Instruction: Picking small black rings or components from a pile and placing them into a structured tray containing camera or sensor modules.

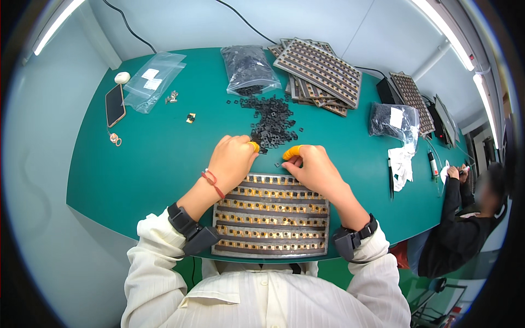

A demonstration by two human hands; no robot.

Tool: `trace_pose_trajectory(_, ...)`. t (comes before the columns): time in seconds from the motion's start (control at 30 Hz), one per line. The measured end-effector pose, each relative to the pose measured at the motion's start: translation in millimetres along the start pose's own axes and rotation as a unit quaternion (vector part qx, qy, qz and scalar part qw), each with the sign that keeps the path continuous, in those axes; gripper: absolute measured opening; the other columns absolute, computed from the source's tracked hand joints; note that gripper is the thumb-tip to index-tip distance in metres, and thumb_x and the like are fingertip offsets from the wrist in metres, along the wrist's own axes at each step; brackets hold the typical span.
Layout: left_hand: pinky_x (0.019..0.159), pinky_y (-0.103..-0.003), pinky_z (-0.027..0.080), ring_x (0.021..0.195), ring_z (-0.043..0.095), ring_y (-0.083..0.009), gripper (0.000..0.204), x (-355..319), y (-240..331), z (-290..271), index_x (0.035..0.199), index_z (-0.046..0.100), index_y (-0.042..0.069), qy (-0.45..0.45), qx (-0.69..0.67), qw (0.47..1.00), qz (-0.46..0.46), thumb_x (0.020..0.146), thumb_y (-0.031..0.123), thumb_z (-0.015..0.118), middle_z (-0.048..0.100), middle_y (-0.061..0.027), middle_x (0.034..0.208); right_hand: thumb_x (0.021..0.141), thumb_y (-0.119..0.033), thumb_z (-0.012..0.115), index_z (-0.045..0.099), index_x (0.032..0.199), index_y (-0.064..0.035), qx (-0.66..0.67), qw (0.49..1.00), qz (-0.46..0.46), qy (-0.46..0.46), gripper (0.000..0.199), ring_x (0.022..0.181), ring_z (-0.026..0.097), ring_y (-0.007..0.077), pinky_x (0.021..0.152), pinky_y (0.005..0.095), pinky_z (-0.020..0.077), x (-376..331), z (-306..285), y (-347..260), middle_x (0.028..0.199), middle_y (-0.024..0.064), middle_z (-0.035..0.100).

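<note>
A loose pile of small black square pieces (272,120) lies on the green table. My left hand (229,159) reaches the near edge of that pile, fingers pressed together, with a yellow finger cot on one fingertip. What it pinches, if anything, is too small to make out. My right hand (315,168), also wearing a yellow finger cot, is curled into a pinch just right of a stray black piece (277,164). Anything between those fingertips is hidden. Below both hands lies a grey tray (270,253) with rows of gold-coloured parts, many bearing a dark square.
Behind the pile stands a clear bag of black pieces (249,65), beside stacked trays (322,68). A phone (115,106) and empty zip bags (156,82) lie left. Right are another filled bag (394,117), black tweezers (390,177), white tissue (402,167) and a seated person (462,235).
</note>
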State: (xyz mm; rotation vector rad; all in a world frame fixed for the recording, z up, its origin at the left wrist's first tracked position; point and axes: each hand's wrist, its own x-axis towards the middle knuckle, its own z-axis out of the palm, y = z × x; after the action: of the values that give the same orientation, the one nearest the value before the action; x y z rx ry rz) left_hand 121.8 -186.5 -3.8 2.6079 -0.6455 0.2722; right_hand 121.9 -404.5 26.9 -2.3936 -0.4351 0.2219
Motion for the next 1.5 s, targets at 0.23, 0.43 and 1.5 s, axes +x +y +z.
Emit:
trace_pose_trajectory(0.23,0.071,-0.041,0.050,0.074,0.060,-0.0306,0.011,-20,-5,-16,0.082,0.072,0.001,-0.022,-0.049,0.996,-0.066,0.080,0.012,0.071,0.063,-0.0110,0.078,0.080,-0.008,0.075,0.071,0.088,0.0056,-0.032,0.999,-0.001,0.026,0.016,0.066,0.067,0.0257,0.063,0.0349,0.0541,4,22,-10,0.073,0.0145,0.069)
trace_pose_trajectory(0.43,0.070,-0.037,0.047,0.070,0.058,-0.0270,0.010,-43,10,-30,0.083,0.070,0.003,-0.049,-0.117,0.992,0.001,0.079,0.012,0.071,0.061,-0.0080,0.076,0.079,-0.008,0.075,0.071,0.089,0.0027,-0.011,0.999,-0.012,0.028,0.015,0.071,0.065,0.0284,0.064,0.0389,0.0505,3,22,-4,0.079,0.0145,0.066)
trace_pose_trajectory(1.5,0.066,-0.035,0.056,0.069,0.069,-0.0249,0.032,-6,-12,-4,0.099,0.071,-0.007,-0.024,-0.199,0.975,-0.092,0.079,0.018,0.078,0.069,-0.0142,0.074,0.087,-0.032,0.069,0.068,0.065,0.0022,-0.179,0.979,-0.004,-0.097,0.041,0.056,0.062,0.0364,0.056,0.0446,0.0516,-70,8,-20,0.060,0.0202,0.061)
